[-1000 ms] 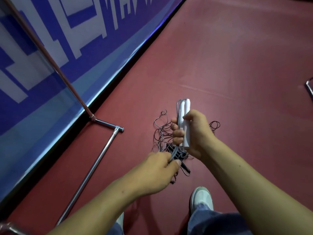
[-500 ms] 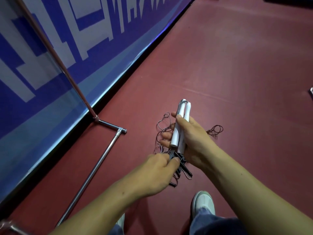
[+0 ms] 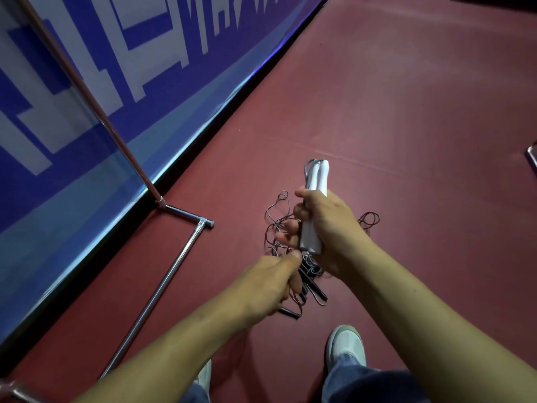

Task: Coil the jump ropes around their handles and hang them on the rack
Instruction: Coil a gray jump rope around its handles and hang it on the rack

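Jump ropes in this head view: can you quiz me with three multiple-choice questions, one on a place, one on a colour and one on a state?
1. Where does the loose tangle of ropes lie?
A. On the red floor, below the hands
B. Hung on a wall hook
C. On a table

2. What colour are the handles held in the right hand?
A. Black
B. White
C. Yellow

3. What is the right hand doing?
A. Lying flat and open
B. Gripping the handles
C. Pressing on the wall

Answers:
1 A: the thin loops spread over the floor, beside the base of the metal rack.
2 B: both handles show white above the fist.
3 B: its fingers curl round the pair of handles.
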Tool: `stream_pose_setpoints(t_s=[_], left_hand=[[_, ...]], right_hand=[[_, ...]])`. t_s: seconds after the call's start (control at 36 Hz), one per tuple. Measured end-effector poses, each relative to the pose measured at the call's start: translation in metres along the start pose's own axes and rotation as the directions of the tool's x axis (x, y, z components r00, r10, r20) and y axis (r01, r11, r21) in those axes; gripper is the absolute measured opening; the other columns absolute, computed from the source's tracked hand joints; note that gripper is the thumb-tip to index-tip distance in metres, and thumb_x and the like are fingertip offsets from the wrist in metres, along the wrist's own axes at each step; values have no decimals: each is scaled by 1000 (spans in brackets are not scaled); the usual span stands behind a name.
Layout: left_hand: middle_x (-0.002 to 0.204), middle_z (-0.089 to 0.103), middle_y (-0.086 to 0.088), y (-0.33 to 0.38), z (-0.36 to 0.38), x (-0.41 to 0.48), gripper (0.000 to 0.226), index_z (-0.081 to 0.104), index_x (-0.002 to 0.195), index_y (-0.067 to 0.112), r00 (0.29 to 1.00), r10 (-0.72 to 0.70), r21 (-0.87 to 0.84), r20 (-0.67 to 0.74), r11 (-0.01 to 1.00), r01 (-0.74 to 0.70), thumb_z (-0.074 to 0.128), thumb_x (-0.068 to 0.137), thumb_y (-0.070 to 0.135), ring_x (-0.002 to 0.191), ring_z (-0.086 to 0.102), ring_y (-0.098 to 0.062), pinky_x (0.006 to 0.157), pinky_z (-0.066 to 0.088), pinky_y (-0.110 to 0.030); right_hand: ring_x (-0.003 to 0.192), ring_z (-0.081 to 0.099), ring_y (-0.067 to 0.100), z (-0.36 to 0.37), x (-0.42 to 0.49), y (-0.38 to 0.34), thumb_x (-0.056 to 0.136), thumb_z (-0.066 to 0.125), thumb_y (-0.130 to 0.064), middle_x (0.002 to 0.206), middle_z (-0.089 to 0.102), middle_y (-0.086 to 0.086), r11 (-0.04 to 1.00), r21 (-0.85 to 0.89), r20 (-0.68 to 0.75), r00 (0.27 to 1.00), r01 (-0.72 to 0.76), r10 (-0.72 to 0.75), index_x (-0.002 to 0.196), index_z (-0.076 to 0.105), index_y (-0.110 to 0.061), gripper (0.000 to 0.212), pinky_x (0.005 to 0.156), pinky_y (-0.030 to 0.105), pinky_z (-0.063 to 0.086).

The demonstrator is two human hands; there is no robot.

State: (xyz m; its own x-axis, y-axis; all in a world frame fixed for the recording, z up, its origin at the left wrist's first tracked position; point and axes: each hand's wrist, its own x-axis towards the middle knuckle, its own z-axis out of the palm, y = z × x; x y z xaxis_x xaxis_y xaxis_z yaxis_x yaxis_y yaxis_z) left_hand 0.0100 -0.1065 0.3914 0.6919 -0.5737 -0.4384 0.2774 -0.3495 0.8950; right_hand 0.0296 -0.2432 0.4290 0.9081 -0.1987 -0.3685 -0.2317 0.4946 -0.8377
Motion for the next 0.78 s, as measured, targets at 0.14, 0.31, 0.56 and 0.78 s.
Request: stream_pose_setpoints(t_s=[0.14, 0.31, 0.56, 0.78], left_hand=[[53, 50, 7, 5, -12, -3, 31, 71, 75, 21, 998, 57, 375, -24, 926, -44, 57, 93, 42, 53, 47, -14, 61, 41, -30], [51, 49, 5, 14, -28, -14, 41, 60, 68, 18, 991, 136, 686, -6, 721, -95, 53, 101, 41, 56, 49, -16, 57, 39, -30], [78, 65, 3, 33, -60, -20, 21, 66, 89, 23, 772, 604, 845, 198, 294, -447, 56, 90, 41, 73, 64, -28, 63, 53, -39], [82, 60, 7, 39, -65, -15, 23, 67, 88, 16, 647, 729, 829, 226, 204, -520, 64, 94, 38, 69, 59, -21, 67, 49, -43]], right_hand=[[44, 29, 13, -10, 4, -1, 107, 45, -14, 63, 32, 1, 965, -243, -104, 986, 102, -131, 99, 39, -15, 10, 41, 27, 39], [61, 47, 23, -28, 4, 5, 106, 44, -21, 73, 46, 5, 704, -702, -99, 964, 108, -248, 98, 46, -10, 14, 62, 61, 56], [45, 36, 9, -22, -9, 13, 101, 30, -66, 60, 42, 0, 312, -914, 289, 956, 260, 51, 83, 55, -1, 72, 45, 25, 34], [37, 36, 3, -18, -23, 8, 109, 35, -48, 46, 42, -10, 549, -822, 291, 940, 150, 179, 65, 50, -18, 55, 37, 20, 30]])
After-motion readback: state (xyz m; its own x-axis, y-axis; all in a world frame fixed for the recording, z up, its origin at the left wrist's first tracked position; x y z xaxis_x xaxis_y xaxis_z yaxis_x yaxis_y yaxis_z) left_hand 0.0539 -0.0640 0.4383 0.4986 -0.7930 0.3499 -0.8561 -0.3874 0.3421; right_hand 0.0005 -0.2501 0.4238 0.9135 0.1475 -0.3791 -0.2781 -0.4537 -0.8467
